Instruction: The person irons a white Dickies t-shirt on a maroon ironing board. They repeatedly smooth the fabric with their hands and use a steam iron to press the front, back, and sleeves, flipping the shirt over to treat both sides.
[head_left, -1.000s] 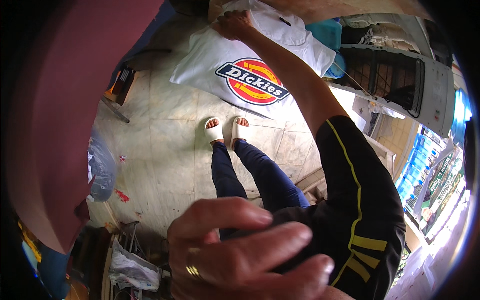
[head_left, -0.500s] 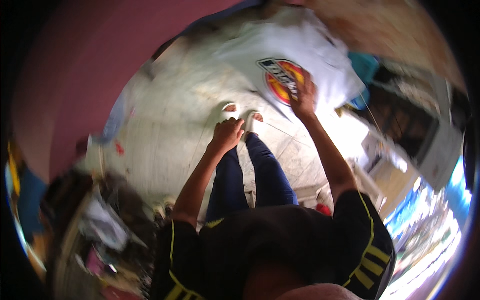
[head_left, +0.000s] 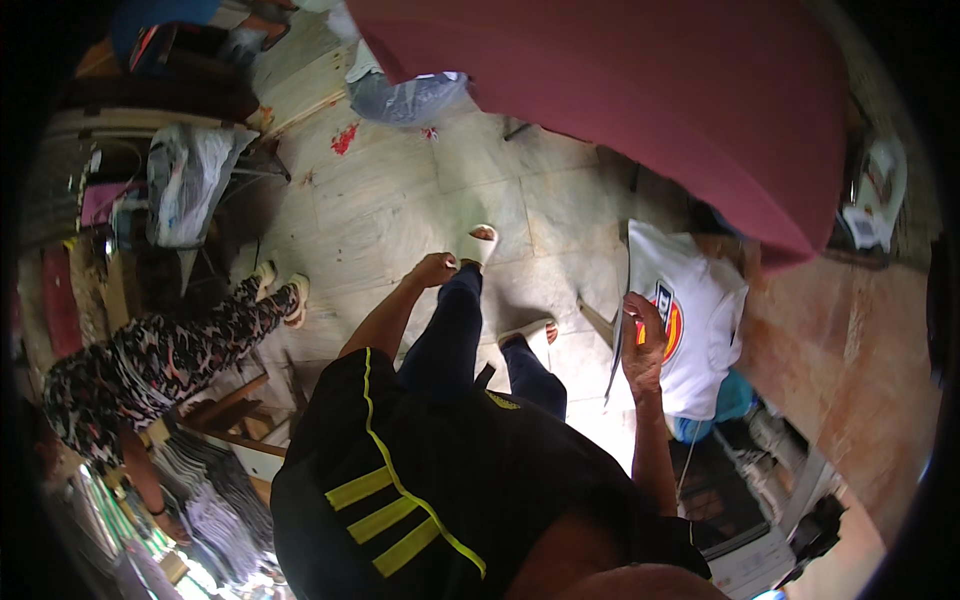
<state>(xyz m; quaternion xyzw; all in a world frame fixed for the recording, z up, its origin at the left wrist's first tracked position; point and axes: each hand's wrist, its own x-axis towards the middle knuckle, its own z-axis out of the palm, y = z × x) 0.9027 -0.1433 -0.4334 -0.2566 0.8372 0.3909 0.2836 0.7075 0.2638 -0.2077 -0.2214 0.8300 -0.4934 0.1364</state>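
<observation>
A white T-shirt with a round red and yellow print hangs over a thin flat board at the right. My right hand is raised in front of the print, its fingers loosely bent with nothing seen in them. Whether it touches the cloth I cannot tell. My left hand hangs near my left foot, fingers curled in, and no object shows in it. It is well apart from the shirt.
A maroon-covered table stands ahead, a brownish stone counter at right. A person in camouflage clothes is at left. Plastic bags lie on the tiled floor. Stacked folded cloth sits lower left.
My view and body have turned, and I have taken a step. My right hand no longer lies flat on the print. The person at left has come into view.
</observation>
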